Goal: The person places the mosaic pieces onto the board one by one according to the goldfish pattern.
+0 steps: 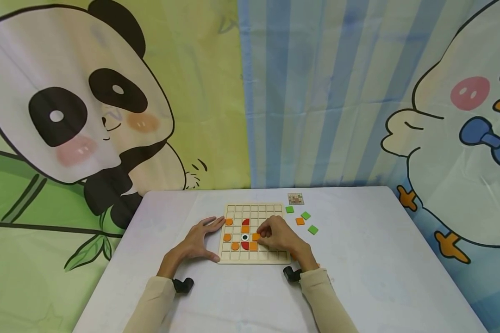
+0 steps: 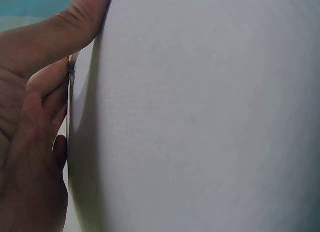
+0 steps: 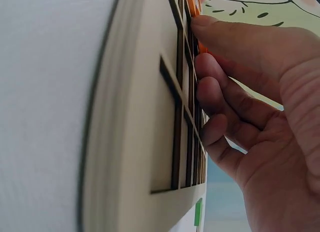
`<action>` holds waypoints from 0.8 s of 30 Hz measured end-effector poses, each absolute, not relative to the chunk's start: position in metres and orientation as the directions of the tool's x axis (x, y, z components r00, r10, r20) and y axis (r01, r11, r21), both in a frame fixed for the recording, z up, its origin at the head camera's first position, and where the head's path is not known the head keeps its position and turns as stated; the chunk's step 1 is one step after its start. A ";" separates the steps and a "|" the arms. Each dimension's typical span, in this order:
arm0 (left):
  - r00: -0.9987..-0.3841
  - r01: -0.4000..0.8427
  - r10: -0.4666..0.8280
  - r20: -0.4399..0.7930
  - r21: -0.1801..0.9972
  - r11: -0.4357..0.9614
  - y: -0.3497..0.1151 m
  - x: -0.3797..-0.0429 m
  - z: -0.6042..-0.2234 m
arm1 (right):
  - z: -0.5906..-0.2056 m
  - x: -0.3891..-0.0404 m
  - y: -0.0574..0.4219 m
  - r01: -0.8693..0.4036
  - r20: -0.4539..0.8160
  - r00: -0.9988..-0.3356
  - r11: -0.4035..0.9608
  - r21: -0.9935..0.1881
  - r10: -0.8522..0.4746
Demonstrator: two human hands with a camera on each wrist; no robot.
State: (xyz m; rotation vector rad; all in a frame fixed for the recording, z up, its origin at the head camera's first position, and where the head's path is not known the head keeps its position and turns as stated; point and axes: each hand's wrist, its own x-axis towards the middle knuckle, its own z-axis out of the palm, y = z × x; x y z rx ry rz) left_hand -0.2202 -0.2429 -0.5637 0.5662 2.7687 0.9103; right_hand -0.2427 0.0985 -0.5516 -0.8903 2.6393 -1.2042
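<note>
A pale wooden grid board (image 1: pixel 271 211) lies on the table. The left hand (image 1: pixel 197 240) rests at its left edge, thumb and fingers spread apart, the thumb near the front corner. With thumb and forefinger, the right hand (image 1: pixel 278 235) pinches an orange square tile (image 1: pixel 256 237) at a cell right of the black-and-white ringed disc (image 1: pixel 245 237). The right wrist view shows the thumb against this orange tile (image 3: pixel 192 1), its other fingers curled over the grid. Also on the board are orange squares (image 1: pixel 245 229), red curved pieces (image 1: pixel 245 222) and orange discs (image 1: pixel 229 222).
Right of the board lie several loose green tiles (image 1: pixel 306 215) and an orange tile (image 1: pixel 300 221). A small patterned card (image 1: pixel 296 199) sits behind them. The white table (image 1: pixel 379 259) ends at a printed curtain (image 1: pixel 300 92). Both wrists wear black cameras (image 1: pixel 184 285).
</note>
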 end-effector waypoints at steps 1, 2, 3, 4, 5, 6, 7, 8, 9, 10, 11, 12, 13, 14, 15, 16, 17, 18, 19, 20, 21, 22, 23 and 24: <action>-0.914 0.297 0.403 -0.046 0.602 0.741 -0.243 -0.220 -0.564 | -0.551 -0.243 0.098 -0.464 0.138 -0.824 0.515 -0.721 -0.549; -0.915 0.293 0.400 -0.046 0.603 0.741 -0.243 -0.220 -0.563 | -0.551 -0.242 0.097 -0.462 0.138 -0.825 0.514 -0.723 -0.548; -0.916 0.291 0.397 -0.046 0.603 0.742 -0.243 -0.220 -0.563 | -0.551 -0.242 0.097 -0.459 0.137 -0.827 0.515 -0.724 -0.546; -0.917 0.290 0.396 -0.046 0.604 0.742 -0.243 -0.220 -0.563 | -0.551 -0.241 0.096 -0.456 0.135 -0.828 0.513 -0.727 -0.544; -0.918 0.288 0.395 -0.046 0.606 0.741 -0.242 -0.220 -0.563 | -0.551 -0.241 0.096 -0.452 0.135 -0.830 0.511 -0.731 -0.542; -0.917 0.287 0.395 -0.047 0.610 0.739 -0.242 -0.219 -0.563 | -0.550 -0.240 0.096 -0.448 0.131 -0.832 0.514 -0.732 -0.539; -0.917 0.287 0.396 -0.048 0.611 0.738 -0.242 -0.219 -0.563 | -0.550 -0.240 0.096 -0.446 0.130 -0.833 0.513 -0.734 -0.538; -0.916 0.288 0.398 -0.050 0.611 0.738 -0.242 -0.219 -0.563 | -0.550 -0.239 0.096 -0.445 0.130 -0.833 0.510 -0.736 -0.539; -0.915 0.288 0.399 -0.051 0.610 0.738 -0.242 -0.219 -0.563 | -0.550 -0.239 0.096 -0.443 0.128 -0.833 0.509 -0.738 -0.538; -0.915 0.286 0.399 -0.053 0.612 0.737 -0.242 -0.219 -0.563 | -0.550 -0.238 0.096 -0.443 0.130 -0.833 0.506 -0.740 -0.538; -0.916 0.284 0.398 -0.055 0.612 0.738 -0.242 -0.219 -0.563 | -0.550 -0.238 0.097 -0.445 0.133 -0.832 0.504 -0.740 -0.539; -0.917 0.281 0.395 -0.057 0.612 0.740 -0.242 -0.219 -0.563 | -0.550 -0.238 0.097 -0.447 0.135 -0.831 0.504 -0.739 -0.539; -0.918 0.278 0.393 -0.059 0.610 0.742 -0.242 -0.219 -0.563 | -0.549 -0.238 0.097 -0.449 0.139 -0.831 0.501 -0.740 -0.539; -0.919 0.280 0.390 -0.055 0.605 0.745 -0.242 -0.219 -0.563 | -0.549 -0.238 0.097 -0.451 0.141 -0.831 0.502 -0.738 -0.538; -0.921 0.278 0.387 -0.055 0.603 0.748 -0.242 -0.219 -0.563 | -0.549 -0.238 0.097 -0.452 0.142 -0.831 0.504 -0.736 -0.537; -0.921 0.276 0.385 -0.056 0.601 0.750 -0.242 -0.220 -0.563 | -0.549 -0.238 0.097 -0.453 0.145 -0.832 0.504 -0.736 -0.536; -0.922 0.277 0.384 -0.056 0.598 0.752 -0.242 -0.220 -0.563 | -0.550 -0.238 0.096 -0.452 0.145 -0.833 0.506 -0.735 -0.534; -0.922 0.277 0.383 -0.056 0.597 0.753 -0.242 -0.220 -0.563 | -0.550 -0.238 0.096 -0.452 0.145 -0.833 0.507 -0.734 -0.533; -0.922 0.279 0.384 -0.055 0.596 0.753 -0.242 -0.220 -0.563 | -0.550 -0.238 0.096 -0.454 0.148 -0.834 0.508 -0.732 -0.532; -0.921 0.280 0.385 -0.054 0.596 0.753 -0.242 -0.220 -0.563 | -0.551 -0.238 0.095 -0.456 0.151 -0.834 0.508 -0.731 -0.531; -0.921 0.281 0.387 -0.054 0.597 0.751 -0.242 -0.220 -0.563 | -0.551 -0.239 0.095 -0.459 0.155 -0.834 0.507 -0.730 -0.530; -0.920 0.283 0.388 -0.050 0.598 0.750 -0.242 -0.220 -0.563 | -0.551 -0.239 0.095 -0.462 0.159 -0.833 0.507 -0.728 -0.530; -0.920 0.287 0.390 -0.046 0.599 0.748 -0.242 -0.220 -0.563 | -0.551 -0.239 0.094 -0.467 0.164 -0.832 0.508 -0.723 -0.531; -0.919 0.290 0.392 -0.042 0.600 0.746 -0.242 -0.219 -0.563 | -0.551 -0.239 0.094 -0.473 0.170 -0.830 0.508 -0.720 -0.531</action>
